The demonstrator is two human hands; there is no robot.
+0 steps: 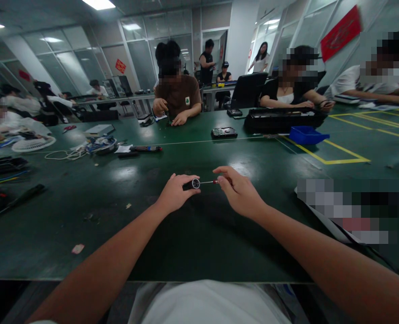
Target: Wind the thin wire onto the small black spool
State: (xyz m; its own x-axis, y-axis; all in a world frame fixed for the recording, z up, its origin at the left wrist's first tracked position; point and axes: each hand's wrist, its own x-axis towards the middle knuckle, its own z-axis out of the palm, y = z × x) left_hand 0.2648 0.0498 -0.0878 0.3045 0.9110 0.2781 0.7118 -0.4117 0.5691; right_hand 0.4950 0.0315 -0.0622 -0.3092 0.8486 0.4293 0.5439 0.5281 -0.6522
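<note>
My left hand [177, 191] is closed around a small black cylinder [190, 184] whose round, light-rimmed end faces right. What the cylinder is I cannot make out. In my right hand [238, 189] is a screwdriver [208, 182] with a thin metal shaft and a red handle, mostly covered by the fingers. Its shaft points left and its tip reaches the cylinder's rimmed end; whether it sits inside a screw is too small to see. Both hands are just above the green table [216, 252], in front of my body.
A hard drive [224, 132] and a blue plastic bin [307, 135] lie beyond my hands. To the left are a pen-like tool [147, 149], coiled cable [71, 153] and a black rod [20, 200]. Papers [348, 211] lie right. A person in brown [179, 94] works opposite.
</note>
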